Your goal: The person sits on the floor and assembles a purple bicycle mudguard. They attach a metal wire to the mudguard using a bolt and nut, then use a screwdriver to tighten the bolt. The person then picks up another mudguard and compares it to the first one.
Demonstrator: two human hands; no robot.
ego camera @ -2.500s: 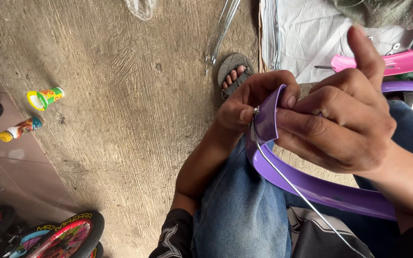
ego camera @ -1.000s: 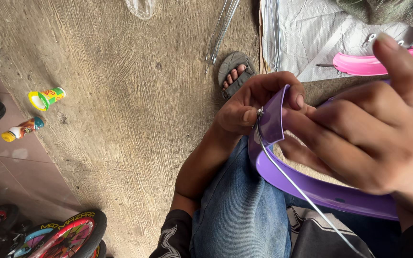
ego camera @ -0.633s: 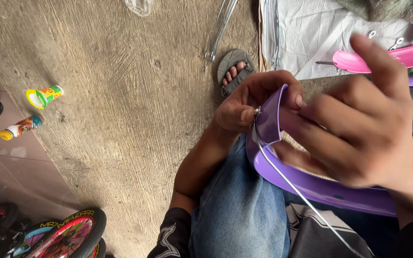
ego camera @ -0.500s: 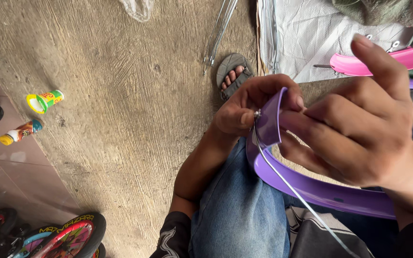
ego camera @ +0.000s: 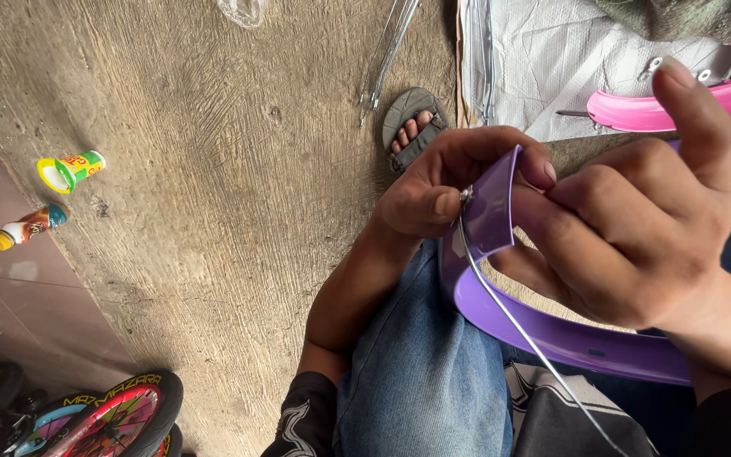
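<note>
While both hands pinch the purple fender [ego camera: 501, 211] over the lap, left hand [ego camera: 433, 190] closed on its end, right hand [ego camera: 636, 228] hides the inner side; wire stay [ego camera: 518, 326] runs off frame.

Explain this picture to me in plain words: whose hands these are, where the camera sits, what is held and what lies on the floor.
The camera sits on a person's head and looks down at their own two bare hands, above a knee in blue jeans. The left hand pinches a small metal fastener at the end of a curved purple fender. The right hand grips the same fender end from the other side. A thin metal stay runs down from the fastener. On the concrete floor lie a green and yellow cup and a small bottle. A pink fender rests on a white sheet; a small bicycle wheel shows at bottom left.
</note>
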